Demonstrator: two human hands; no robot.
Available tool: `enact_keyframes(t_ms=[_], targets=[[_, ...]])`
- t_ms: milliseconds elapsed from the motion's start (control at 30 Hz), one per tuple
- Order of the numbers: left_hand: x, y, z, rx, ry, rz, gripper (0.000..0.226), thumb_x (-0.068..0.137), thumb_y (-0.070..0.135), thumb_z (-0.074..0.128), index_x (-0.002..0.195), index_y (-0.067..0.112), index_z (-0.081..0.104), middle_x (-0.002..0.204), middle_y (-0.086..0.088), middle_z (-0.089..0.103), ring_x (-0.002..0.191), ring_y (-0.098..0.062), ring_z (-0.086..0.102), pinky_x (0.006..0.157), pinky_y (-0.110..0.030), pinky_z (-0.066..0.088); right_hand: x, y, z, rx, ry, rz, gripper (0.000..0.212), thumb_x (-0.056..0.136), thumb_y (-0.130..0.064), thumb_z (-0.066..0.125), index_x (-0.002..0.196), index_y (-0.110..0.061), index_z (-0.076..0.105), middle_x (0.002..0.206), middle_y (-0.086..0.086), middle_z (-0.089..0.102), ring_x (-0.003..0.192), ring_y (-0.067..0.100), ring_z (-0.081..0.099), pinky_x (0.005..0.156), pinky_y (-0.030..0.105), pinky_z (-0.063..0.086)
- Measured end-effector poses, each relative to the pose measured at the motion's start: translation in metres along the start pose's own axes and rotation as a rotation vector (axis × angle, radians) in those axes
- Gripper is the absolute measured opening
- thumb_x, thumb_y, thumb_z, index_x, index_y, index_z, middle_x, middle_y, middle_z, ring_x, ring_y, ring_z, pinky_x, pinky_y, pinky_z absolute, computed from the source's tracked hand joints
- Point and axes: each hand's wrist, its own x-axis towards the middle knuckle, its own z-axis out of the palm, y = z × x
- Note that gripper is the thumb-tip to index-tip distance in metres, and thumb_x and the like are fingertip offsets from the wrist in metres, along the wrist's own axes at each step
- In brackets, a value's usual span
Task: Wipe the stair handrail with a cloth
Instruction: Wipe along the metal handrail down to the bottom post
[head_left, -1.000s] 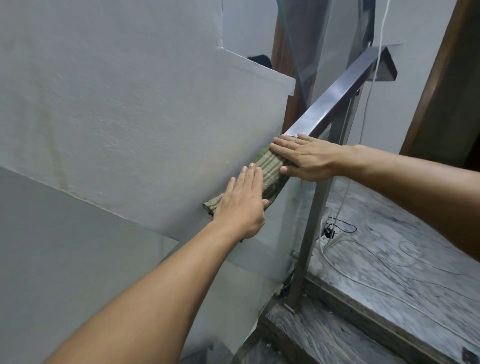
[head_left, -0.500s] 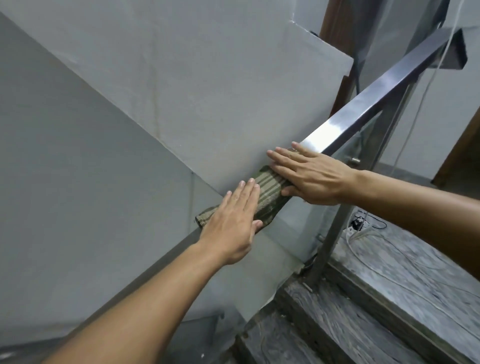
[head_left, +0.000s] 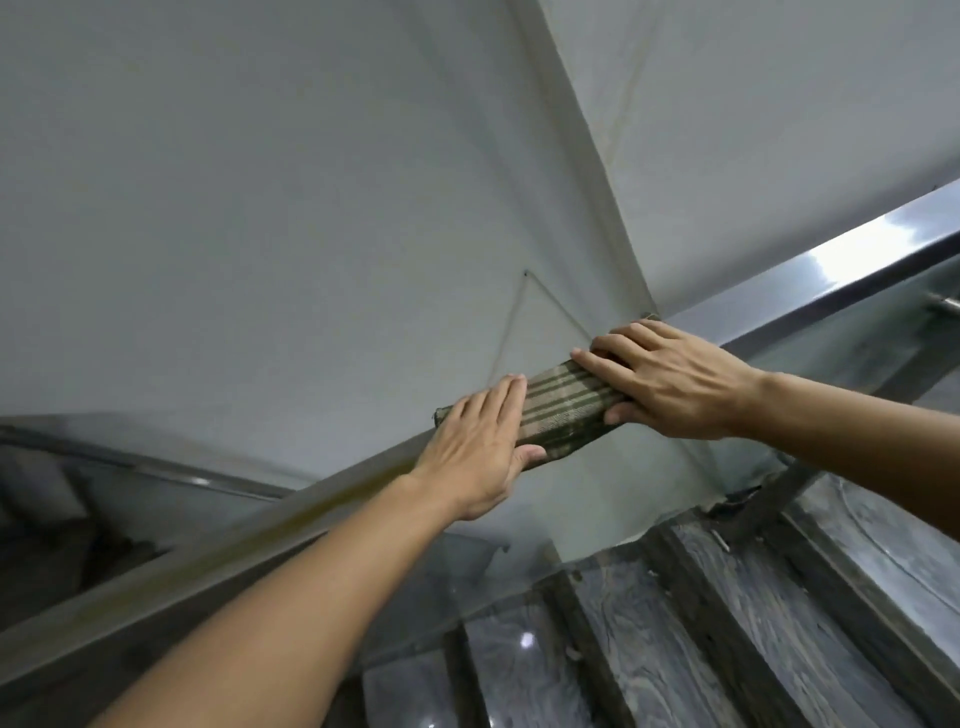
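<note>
The folded cloth (head_left: 563, 410) wraps the sloping handrail (head_left: 831, 254) mid-frame, covering top and side; my left hand (head_left: 478, 447) presses its near-left end, fingers together; my right hand (head_left: 670, 379), fingers spread, pins the far-right end, I judge for even pressure.

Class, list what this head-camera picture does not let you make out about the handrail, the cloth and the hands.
All in the head view:
The handrail under the cloth: covered by the cloth, the left hand and the right hand.
Its upper end: cut off by the right edge.
Its lower stretch: blurred, surface unreadable.
Both palms: the backs face the camera.
</note>
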Motion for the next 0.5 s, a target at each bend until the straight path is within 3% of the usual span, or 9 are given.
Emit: enact_keyframes(t_ms=[500], targets=[[-0.160,-0.139,0.022,0.006,-0.113,-0.190,0.077,0.096,0.045,0.039,0.150,0.011,-0.004,0.156,-0.010,0.015,0.144,-0.025,0.015,0.121,-0.043,0.005,0.100,-0.192,-0.020,0.003,-0.052,-0.103,0.072,0.093,-0.058,0.020,0.143,-0.007,0.025,0.121,0.020,0.055,0.102,0.036,0.054,0.087,0.048,0.047]])
